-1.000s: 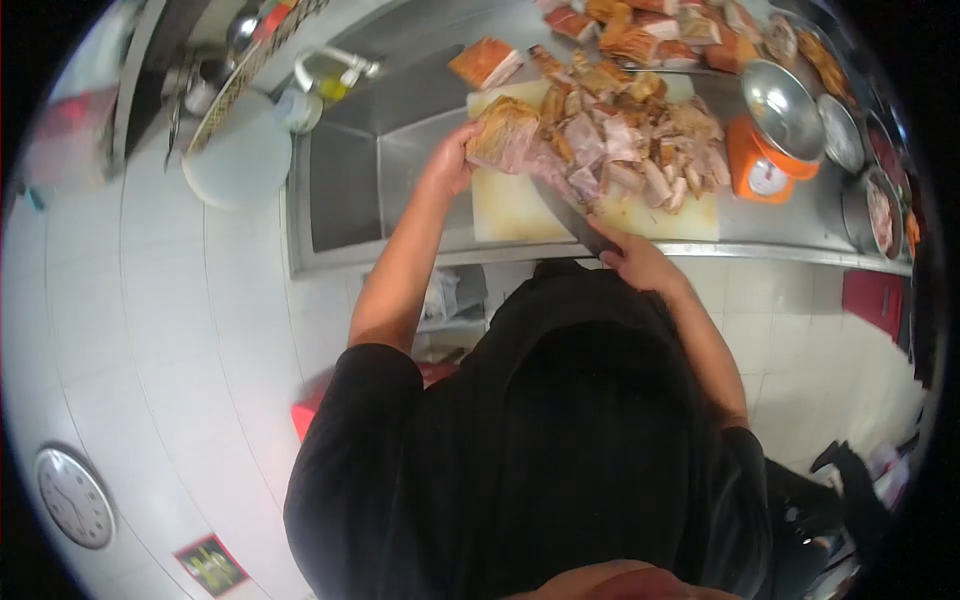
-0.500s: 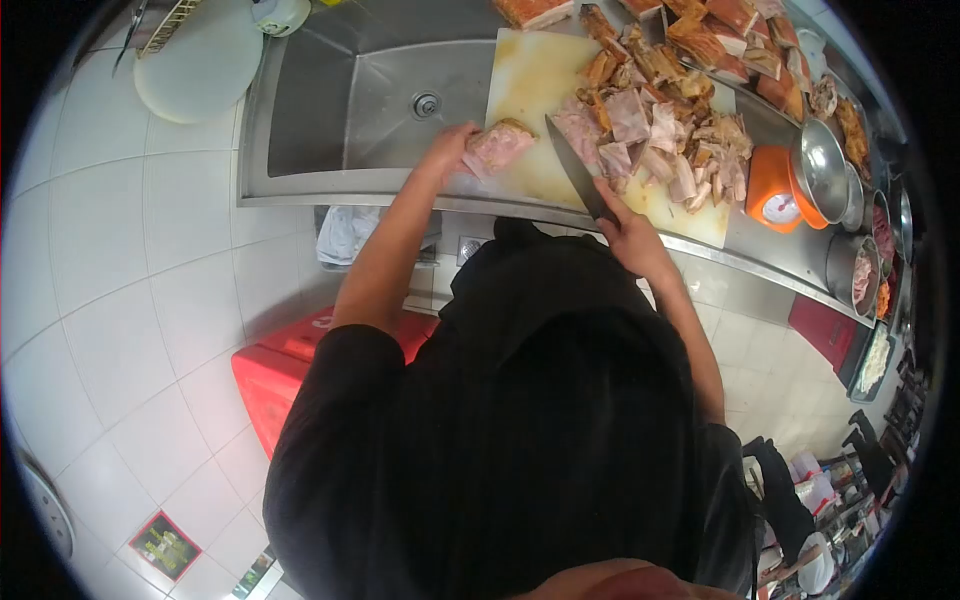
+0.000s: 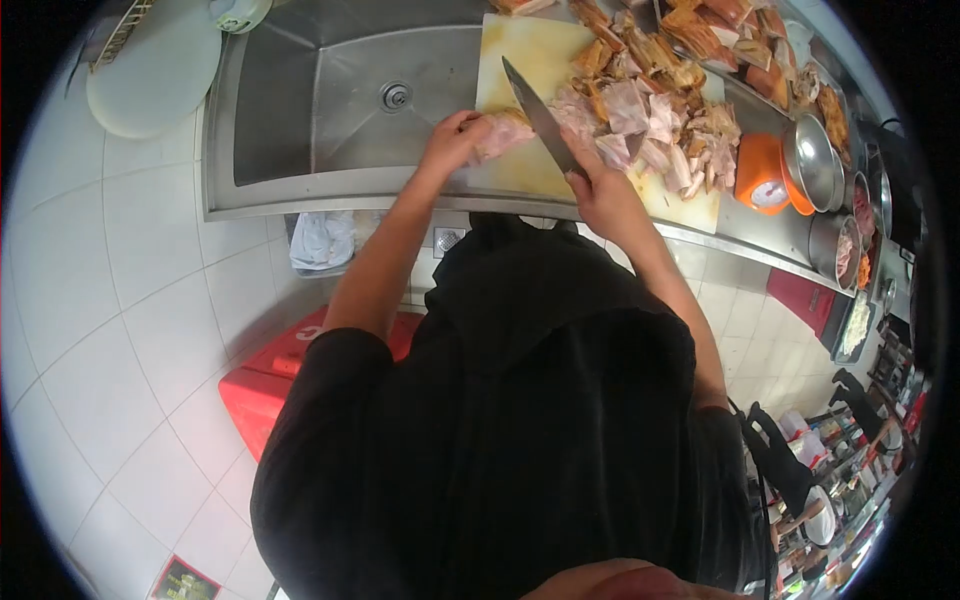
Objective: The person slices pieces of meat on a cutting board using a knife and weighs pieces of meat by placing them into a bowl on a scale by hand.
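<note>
Left hand (image 3: 455, 143) had the meat piece (image 3: 505, 136) pinched on the left of the cutting board (image 3: 550, 60), right hand (image 3: 608, 195) gripped the knife (image 3: 540, 120), so imo keeping that pinch clear of the blade mattered most, chopped pile (image 3: 655, 118) sitting right.

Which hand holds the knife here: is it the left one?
No, the knife is in the right hand, while the left hand holds a piece of meat.

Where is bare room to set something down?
Free: the sink basin around its drain; the far-left part of the cutting board, between basin and meat pile. Crowded: under that pile, around left hand and knife.
</note>
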